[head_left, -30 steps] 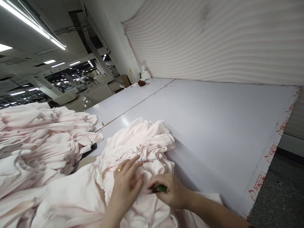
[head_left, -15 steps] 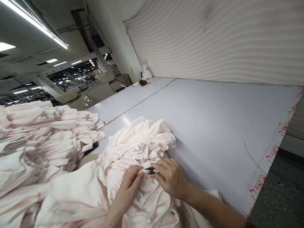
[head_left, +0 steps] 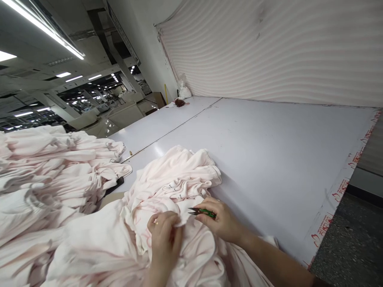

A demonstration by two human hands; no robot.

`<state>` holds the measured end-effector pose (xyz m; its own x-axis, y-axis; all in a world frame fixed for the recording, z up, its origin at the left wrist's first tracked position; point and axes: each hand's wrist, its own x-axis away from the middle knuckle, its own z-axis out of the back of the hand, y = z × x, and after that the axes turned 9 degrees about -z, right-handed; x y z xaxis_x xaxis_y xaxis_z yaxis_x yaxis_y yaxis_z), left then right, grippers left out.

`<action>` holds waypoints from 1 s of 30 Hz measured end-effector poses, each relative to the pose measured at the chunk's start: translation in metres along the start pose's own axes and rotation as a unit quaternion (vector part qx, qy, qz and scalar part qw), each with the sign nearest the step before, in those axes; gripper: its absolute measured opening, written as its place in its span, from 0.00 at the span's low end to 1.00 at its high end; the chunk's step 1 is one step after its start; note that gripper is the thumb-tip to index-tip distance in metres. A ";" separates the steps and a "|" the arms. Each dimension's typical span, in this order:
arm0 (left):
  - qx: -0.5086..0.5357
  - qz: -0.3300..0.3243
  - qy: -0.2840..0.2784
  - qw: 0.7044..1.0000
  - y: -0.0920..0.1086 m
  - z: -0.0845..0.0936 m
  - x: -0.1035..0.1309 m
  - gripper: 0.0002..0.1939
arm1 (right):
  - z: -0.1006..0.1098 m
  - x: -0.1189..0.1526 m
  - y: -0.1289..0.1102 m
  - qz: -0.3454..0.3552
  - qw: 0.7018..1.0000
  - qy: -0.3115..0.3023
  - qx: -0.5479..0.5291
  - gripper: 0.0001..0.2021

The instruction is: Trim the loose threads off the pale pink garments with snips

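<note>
Thread snips (head_left: 206,212) with green handles and dark pointed blades are held in my right hand (head_left: 220,219). The blades point left, slightly apart, just above the cloth. My left hand (head_left: 166,235) is closed, its fingers pinching a fold of a pale pink garment (head_left: 149,213) with pink lettering. That garment lies on a heap of the same pale pink clothing (head_left: 179,167), with gathered cuffs at the far end. Part of the pinched fold is hidden by my left fingers.
A larger pile of pale pink garments (head_left: 54,167) stretches along the left. The pale table (head_left: 284,159) runs back to a wall hung with striped sheeting (head_left: 269,48). A brown tangled bundle (head_left: 179,103) and a white plastic bag (head_left: 184,91) sit at the far corner.
My left hand has turned over and curled round the cloth. The snips have drawn right, away from my left fingertips, and more of their green handles shows.
</note>
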<state>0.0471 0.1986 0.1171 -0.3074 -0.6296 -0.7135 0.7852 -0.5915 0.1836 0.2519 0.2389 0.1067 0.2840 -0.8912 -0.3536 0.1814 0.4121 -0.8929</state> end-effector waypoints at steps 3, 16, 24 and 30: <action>-0.056 -0.104 0.054 0.992 0.003 -0.004 0.008 0.11 | 0.003 0.009 -0.005 -0.004 0.999 -0.032 -0.003 0.10; 0.092 -0.025 -0.153 0.984 0.015 0.012 -0.008 0.06 | 0.013 0.004 0.020 -0.105 0.992 0.060 0.028 0.10; 0.069 -0.060 -0.013 0.996 0.009 -0.004 0.005 0.07 | 0.010 0.016 0.000 -0.020 1.000 0.003 0.022 0.12; 0.078 0.002 0.023 0.997 0.017 -0.010 0.013 0.06 | -0.002 0.025 -0.018 0.029 0.996 -0.007 0.082 0.08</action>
<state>0.0619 0.1853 0.1043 -0.2767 -0.6108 -0.7419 0.6918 -0.6625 0.2874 0.2540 0.2094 0.1132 0.3123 -0.8624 -0.3983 0.3148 0.4896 -0.8132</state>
